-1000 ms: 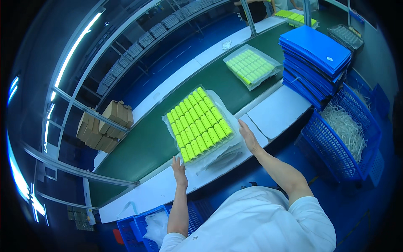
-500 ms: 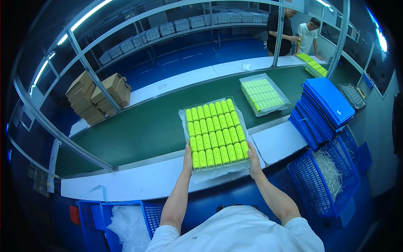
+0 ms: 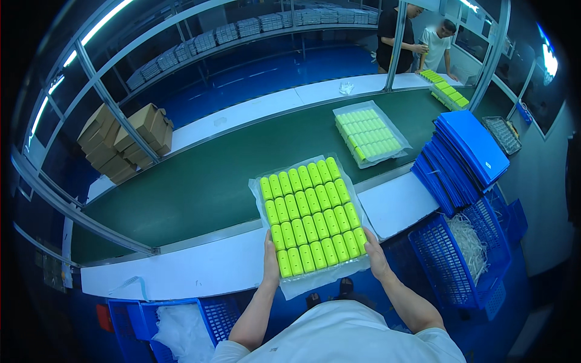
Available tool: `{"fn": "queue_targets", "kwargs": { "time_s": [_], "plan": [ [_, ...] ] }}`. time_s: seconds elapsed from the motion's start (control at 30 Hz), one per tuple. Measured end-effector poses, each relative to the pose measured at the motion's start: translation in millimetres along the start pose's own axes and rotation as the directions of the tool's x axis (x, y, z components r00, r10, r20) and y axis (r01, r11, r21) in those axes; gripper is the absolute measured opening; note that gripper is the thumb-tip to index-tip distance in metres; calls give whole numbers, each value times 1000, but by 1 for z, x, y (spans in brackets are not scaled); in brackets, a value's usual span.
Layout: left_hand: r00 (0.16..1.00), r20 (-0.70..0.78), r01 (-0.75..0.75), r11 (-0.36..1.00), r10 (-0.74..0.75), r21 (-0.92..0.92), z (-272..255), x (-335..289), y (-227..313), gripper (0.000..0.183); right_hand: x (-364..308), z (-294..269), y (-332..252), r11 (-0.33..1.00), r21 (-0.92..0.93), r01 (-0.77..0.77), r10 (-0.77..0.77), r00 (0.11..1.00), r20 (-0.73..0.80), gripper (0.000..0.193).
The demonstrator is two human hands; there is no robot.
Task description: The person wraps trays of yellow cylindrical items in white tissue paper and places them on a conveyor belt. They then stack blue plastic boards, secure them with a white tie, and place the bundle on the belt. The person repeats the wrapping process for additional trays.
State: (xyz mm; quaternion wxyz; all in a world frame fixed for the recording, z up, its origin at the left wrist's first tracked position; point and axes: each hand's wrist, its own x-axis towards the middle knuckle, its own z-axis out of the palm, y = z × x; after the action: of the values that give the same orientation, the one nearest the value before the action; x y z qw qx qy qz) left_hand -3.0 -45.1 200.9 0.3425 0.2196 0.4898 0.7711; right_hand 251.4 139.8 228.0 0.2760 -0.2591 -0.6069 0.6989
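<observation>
Between my two hands is a clear plastic tray of lime-green rounded plastic pieces (image 3: 313, 216), set in rows with a thin translucent sheet sticking out around them. My left hand (image 3: 270, 260) grips its left side near the front corner. On the opposite side, my right hand (image 3: 376, 256) holds the edge, fingers partly hidden beneath. The tray is held over the white ledge's front edge, its far end reaching over the green conveyor belt (image 3: 200, 209). Farther along the belt lies another filled tray (image 3: 370, 134), covered by a translucent sheet.
A stack of blue sheets (image 3: 463, 160) stands right, above a blue basket (image 3: 445, 266) of shredded strips. Another blue crate (image 3: 221, 317) with white film sits lower left. Brown cartons (image 3: 124, 142) lie at the far left. Two people (image 3: 417, 42) stand at the far right near more green pieces (image 3: 449, 95).
The held tray has come closer to me, away from the belt, with both hands still on its sides. The surroundings have shifted slightly left in view.
</observation>
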Motion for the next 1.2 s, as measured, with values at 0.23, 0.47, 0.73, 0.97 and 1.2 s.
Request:
{"fn": "queue_targets", "kwargs": {
  "time_s": [0.23, 0.47, 0.73, 0.97, 1.2],
  "plan": [
    [996, -39, 83, 996, -84, -26, 21, 4, 23, 74, 7, -7, 13, 954, -273, 125, -123, 992, 24, 70],
    [886, -262, 415, 907, -383, 75, 22, 10, 29, 77, 8, -25, 19, 865, -362, 349, -358, 933, 44, 86],
    [833, -413, 456, 879, -367, 139, 53, 29, 18, 62, 21, -60, 26, 916, -190, 354, -317, 927, 200, 92],
    [810, -468, 465, 873, -352, 149, 55, 34, 15, 69, 33, -78, 28, 940, -135, 313, -264, 918, 295, 91],
    [757, -466, 453, 882, -459, -131, 17, 33, 26, 80, 53, -83, 68, 973, 212, -85, 96, 995, -41, 70]
  ]
}}
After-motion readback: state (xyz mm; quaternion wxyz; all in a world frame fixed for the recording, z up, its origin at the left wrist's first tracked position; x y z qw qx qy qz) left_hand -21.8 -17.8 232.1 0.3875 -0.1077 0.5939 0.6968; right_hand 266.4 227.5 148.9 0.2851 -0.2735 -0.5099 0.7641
